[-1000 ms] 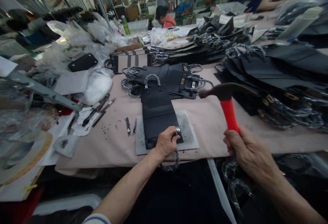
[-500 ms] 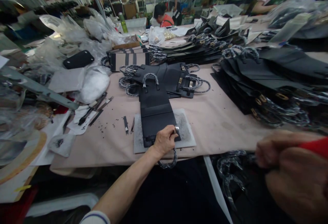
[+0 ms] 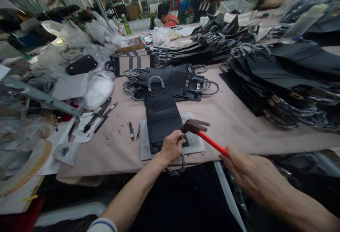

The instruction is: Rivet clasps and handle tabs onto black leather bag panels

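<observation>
A flat black bag panel with wrapped handles lies lengthwise on a grey pad at the table's front edge. My left hand is closed on a small metal punch stood upright on the panel's near end, beside the near handle that hangs over the edge. My right hand grips a hammer by its red shaft. The dark hammer head sits right on top of the punch, next to my left thumb.
More black panels with gold clasps lie behind, and tall stacks fill the right side. Small tools and scattered rivets lie left of the pad. Plastic bags and clutter cover the left. A seated person works far off.
The hammer was raised upright, swung back toward me out to the right, and has now come down onto the punch. My left hand has stayed on the panel.
</observation>
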`<action>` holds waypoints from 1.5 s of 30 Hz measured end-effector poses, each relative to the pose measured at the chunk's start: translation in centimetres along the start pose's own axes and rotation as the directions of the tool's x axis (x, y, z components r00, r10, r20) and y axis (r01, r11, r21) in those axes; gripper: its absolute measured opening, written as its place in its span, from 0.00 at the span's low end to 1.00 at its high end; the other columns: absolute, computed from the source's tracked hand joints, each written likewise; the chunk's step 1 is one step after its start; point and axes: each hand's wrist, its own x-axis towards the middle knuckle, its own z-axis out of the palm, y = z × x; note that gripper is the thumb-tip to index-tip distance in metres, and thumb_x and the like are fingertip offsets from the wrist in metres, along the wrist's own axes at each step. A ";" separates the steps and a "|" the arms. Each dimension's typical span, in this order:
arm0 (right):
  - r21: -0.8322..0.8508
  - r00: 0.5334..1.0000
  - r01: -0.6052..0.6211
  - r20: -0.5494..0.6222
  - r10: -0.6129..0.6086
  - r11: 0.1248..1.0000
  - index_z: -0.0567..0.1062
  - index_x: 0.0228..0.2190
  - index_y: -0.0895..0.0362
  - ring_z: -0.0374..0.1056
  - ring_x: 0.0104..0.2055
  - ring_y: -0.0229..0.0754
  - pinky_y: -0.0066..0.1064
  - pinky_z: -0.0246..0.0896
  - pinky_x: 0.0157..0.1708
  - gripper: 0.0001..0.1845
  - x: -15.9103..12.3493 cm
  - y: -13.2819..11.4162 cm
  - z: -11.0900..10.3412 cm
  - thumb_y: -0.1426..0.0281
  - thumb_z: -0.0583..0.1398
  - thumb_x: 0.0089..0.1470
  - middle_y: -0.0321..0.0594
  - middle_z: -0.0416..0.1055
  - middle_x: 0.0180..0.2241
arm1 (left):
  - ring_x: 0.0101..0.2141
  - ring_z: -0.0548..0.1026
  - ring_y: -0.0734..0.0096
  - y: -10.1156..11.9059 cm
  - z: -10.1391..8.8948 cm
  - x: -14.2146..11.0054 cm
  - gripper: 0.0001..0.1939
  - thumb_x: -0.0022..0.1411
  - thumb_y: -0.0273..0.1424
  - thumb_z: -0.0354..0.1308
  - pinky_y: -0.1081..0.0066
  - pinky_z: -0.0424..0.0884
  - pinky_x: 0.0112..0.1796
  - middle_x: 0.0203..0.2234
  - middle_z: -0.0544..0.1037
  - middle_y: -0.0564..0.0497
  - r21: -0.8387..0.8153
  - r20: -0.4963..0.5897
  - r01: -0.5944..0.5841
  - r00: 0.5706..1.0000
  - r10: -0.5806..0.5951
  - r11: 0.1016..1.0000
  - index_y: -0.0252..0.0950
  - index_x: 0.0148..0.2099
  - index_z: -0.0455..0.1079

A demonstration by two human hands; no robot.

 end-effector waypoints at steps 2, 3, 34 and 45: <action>-0.005 0.999 0.030 0.040 -0.030 1.000 0.63 0.28 0.50 0.49 0.13 0.40 0.37 0.31 0.22 0.24 0.2 0.8 0.6 0.48 0.47 0.69 0.32 0.57 0.14 | 0.38 0.77 0.62 0.0 0.0 0.0 0.10 0.61 0.17 0.58 0.67 0.74 0.42 0.35 0.76 0.50 0.001 -0.002 0.007 1.000 -0.007 1.000 0.38 0.39 0.70; 0.003 0.998 0.013 0.055 -0.013 1.000 0.63 0.28 0.50 0.49 0.13 0.40 0.36 0.32 0.21 0.23 0.4 1.4 0.8 0.49 0.48 0.68 0.31 0.57 0.14 | 0.39 0.77 0.62 -0.1 0.0 -0.1 0.10 0.61 0.17 0.58 0.66 0.74 0.43 0.36 0.77 0.49 -0.004 -0.005 0.007 1.000 -0.007 1.000 0.38 0.39 0.70; 0.143 0.993 0.115 -0.022 -0.113 0.983 0.73 0.57 0.56 0.61 0.60 0.58 0.56 0.53 0.62 0.23 5.4 1.4 18.0 0.71 0.63 0.61 0.52 0.67 0.58 | 0.42 0.81 0.61 -0.5 -4.2 1.8 0.15 0.67 0.44 0.62 0.65 0.79 0.43 0.39 0.81 0.46 -0.437 -0.230 0.313 0.868 -0.441 0.843 0.36 0.42 0.72; 0.203 0.987 0.149 -0.092 -0.133 0.968 0.71 0.52 0.55 0.62 0.59 0.57 0.54 0.55 0.60 0.18 5.2 1.7 18.2 0.71 0.64 0.60 0.49 0.69 0.57 | 0.35 0.81 0.54 -7.2 -20.8 -4.3 0.16 0.56 0.44 0.58 0.57 0.80 0.36 0.32 0.78 0.45 -0.150 -0.572 0.650 0.558 -0.602 0.745 0.35 0.37 0.69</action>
